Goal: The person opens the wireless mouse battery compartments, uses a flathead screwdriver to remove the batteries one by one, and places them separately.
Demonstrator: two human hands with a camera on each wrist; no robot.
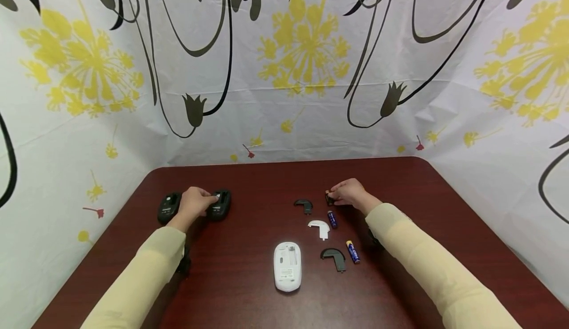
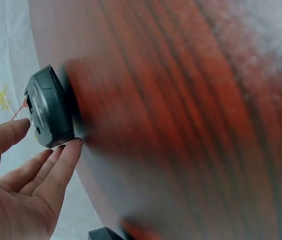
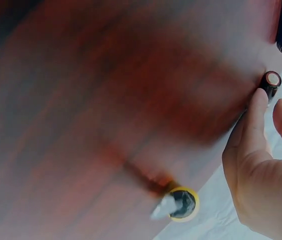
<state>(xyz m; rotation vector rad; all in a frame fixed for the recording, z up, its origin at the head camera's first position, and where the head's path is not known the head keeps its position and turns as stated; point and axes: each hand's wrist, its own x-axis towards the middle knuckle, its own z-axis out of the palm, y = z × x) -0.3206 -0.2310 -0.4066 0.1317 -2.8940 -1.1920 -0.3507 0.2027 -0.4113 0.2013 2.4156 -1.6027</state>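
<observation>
My left hand (image 1: 192, 207) is at the right one of two black computer mice, at the table's far left. In the left wrist view its thumb and fingertips pinch this black mouse (image 2: 52, 111) by the edge. The other black mouse (image 1: 169, 208) lies just left of the hand. At the far right, my right hand (image 1: 352, 194) pinches a dark battery (image 3: 271, 82) between thumb and fingers; one round end shows. Near that hand lie a blue battery (image 1: 332, 219) and, closer to me, another blue battery (image 1: 353, 252) with a yellow end.
A white mouse (image 1: 287, 279) lies underside up at the table's middle front. Between it and the batteries are a small dark cover (image 1: 306, 206), a white cover (image 1: 323, 231) and a larger dark cover (image 1: 340, 261). A patterned cloth (image 1: 284, 136) hangs behind the table (image 1: 249, 181).
</observation>
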